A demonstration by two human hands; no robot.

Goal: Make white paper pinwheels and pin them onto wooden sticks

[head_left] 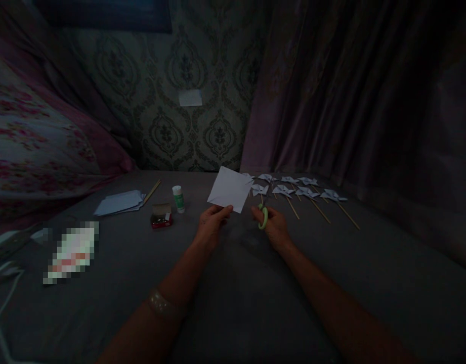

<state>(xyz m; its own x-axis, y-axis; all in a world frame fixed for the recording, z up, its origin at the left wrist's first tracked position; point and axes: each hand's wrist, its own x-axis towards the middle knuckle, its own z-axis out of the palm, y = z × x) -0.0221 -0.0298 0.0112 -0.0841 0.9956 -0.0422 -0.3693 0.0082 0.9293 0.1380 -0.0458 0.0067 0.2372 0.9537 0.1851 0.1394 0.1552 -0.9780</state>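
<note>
A square sheet of white paper (230,188) is pinched at its lower edge by my left hand (213,222), thumb on top. Short slits seem to run in from some of its corners. My right hand (274,227) grips a pair of scissors (263,217) by the green handles, a little to the right of the paper. The blades point away from me and are hard to make out in the dim light. Behind my right hand lie several paper pinwheels (283,190) on wooden sticks, in two rows.
On the left are a stack of white paper (119,203), thin wooden sticks (153,191), a glue stick (178,199) and a small open red box (161,218) of metal pieces. Further left lie a blurred-out packet (72,253) and a white cable (7,303). Curtains hang on both sides.
</note>
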